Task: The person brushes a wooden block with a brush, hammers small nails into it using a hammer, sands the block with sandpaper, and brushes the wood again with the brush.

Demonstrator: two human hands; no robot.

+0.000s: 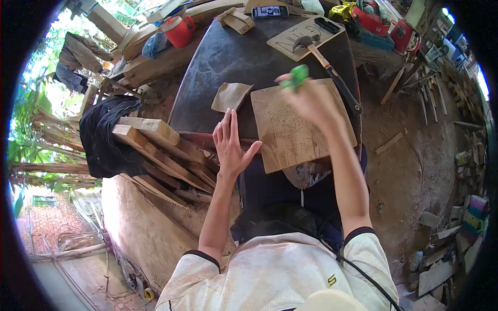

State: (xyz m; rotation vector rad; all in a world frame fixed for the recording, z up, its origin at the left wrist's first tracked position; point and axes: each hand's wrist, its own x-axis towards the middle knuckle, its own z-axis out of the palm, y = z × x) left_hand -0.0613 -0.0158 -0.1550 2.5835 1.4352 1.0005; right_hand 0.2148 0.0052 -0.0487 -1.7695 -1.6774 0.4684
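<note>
My left hand is open at the near edge of the dark table, its fingers stretched out and fingertips at the lower edge of a tan piece of sandpaper-like sheet. My right hand is closed round a small bright green object, smeared by motion, so its kind cannot be made out. That hand is above a wooden board dotted with many small dark marks. The board overhangs the table's near edge, and my right forearm hides part of it. A claw hammer lies just beyond, head pointing away.
Behind the hammer lies a lettered board with a black object on it. A phone and wood blocks are at the far edge. A red mug stands far left. Stacked timber flanks the table's left.
</note>
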